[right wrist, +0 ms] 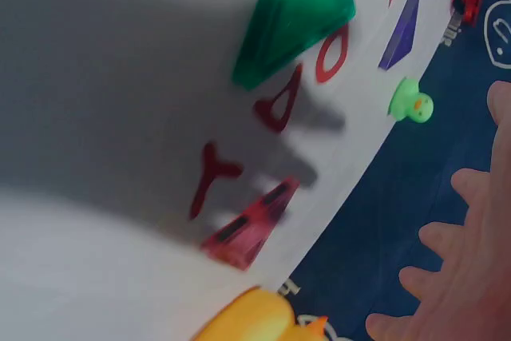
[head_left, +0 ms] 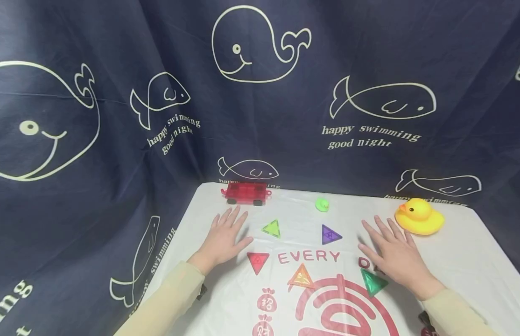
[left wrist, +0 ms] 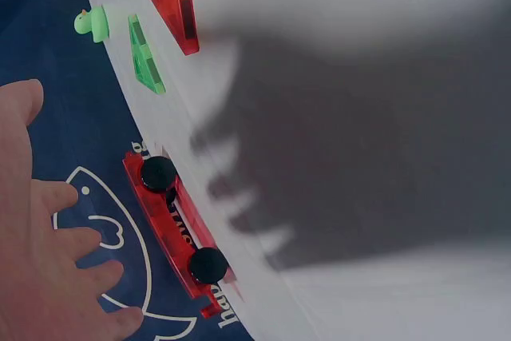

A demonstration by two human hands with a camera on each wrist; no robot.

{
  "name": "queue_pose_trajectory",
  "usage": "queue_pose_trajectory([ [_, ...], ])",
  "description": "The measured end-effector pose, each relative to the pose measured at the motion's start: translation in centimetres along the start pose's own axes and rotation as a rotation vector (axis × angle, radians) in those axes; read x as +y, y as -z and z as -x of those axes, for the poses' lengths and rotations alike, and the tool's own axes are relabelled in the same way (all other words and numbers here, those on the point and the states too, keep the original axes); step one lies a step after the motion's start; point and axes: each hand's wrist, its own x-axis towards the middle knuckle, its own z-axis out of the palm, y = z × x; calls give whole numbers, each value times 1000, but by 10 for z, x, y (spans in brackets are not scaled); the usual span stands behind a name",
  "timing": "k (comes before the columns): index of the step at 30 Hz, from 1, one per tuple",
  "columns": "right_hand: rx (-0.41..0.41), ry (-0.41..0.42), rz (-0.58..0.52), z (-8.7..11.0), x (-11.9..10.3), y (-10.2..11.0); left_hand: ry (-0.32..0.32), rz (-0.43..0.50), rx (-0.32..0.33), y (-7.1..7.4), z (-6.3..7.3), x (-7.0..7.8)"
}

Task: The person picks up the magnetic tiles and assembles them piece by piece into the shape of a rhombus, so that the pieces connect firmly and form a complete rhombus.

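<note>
My left hand [head_left: 226, 239] is held over the left side of the white table, fingers spread and holding nothing. Just beyond its fingertips stands a red toy car base [head_left: 246, 192] with black wheels. A light green triangle tile [head_left: 272, 228] and a red triangle tile [head_left: 257, 262] lie to its right. My right hand [head_left: 396, 256] hovers on the other side with spread, bare fingers. A dark green triangle tile [head_left: 373, 282] is at its left, and a yellow rubber duck [head_left: 419, 216] sits beyond its fingertips. A pinkish-red triangle tile [right wrist: 252, 226], hidden in the head view, shows in the right wrist view.
Between the hands lie a purple triangle tile [head_left: 330, 234] and an orange triangle tile [head_left: 301, 277]. A small green duck [head_left: 322, 204] stands near the back edge. The white tablecloth [head_left: 226, 298] carries red print. A dark blue whale-print curtain [head_left: 260, 121] hangs behind and at the sides.
</note>
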Motion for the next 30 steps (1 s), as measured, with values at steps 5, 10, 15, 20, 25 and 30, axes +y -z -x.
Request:
queue_pose_trajectory([
  [5,-8,22,5,-15,-22,-5,12,73,15,-4,1,2],
  [10,-28,56,-1,-31,-49,-12,50,129,17,-10,3,6],
  [15,-22,118,-29,-50,-71,-28,55,124,0,-17,7,12],
  [20,-61,196,-60,-71,-95,-49,33,112,-24,-26,13,17],
  [25,-116,244,-74,-93,-118,-65,11,110,-26,-33,19,24],
  [30,-142,294,-107,-110,-131,-75,-2,118,-29,-37,26,31],
])
